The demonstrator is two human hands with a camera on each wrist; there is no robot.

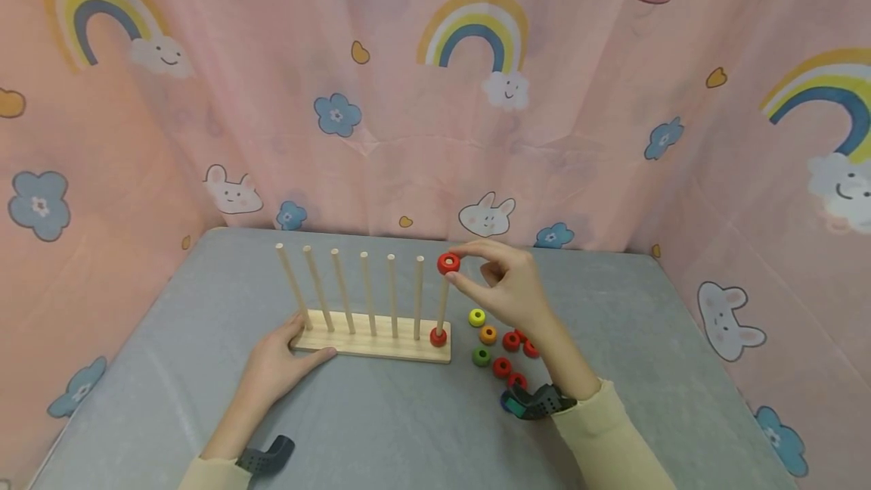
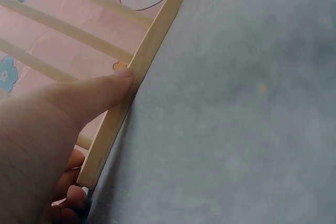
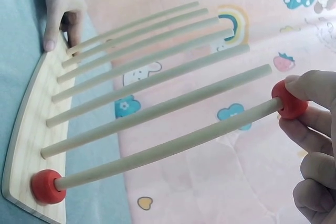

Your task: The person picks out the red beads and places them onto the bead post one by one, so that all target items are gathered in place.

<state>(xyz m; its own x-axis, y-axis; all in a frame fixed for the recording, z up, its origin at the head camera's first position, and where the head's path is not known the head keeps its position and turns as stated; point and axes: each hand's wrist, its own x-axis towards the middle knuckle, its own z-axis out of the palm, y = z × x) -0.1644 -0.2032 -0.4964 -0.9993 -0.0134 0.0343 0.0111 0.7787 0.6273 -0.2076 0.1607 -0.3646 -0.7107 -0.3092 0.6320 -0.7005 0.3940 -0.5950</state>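
A wooden peg rack (image 1: 381,346) with a row of upright pegs stands on the table. My left hand (image 1: 275,361) grips its left end, thumb (image 2: 107,92) along the front edge and fingers round the end. At the top of the rightmost peg, my right hand (image 1: 506,286) pinches a red bead (image 1: 448,263) between thumb and forefinger. The peg's tip shows in the bead's hole, and in the right wrist view the bead (image 3: 289,99) sits around the peg end. Another red bead (image 3: 47,186) lies at the foot of that same peg.
Right of the rack lie loose beads: a yellow one (image 1: 477,317), an orange one (image 1: 488,335), a green one (image 1: 481,356) and several red ones (image 1: 502,367). The right wrist strap (image 1: 537,402) partly covers a blue one. A patterned pink curtain (image 1: 408,157) surrounds the grey table (image 1: 381,429).
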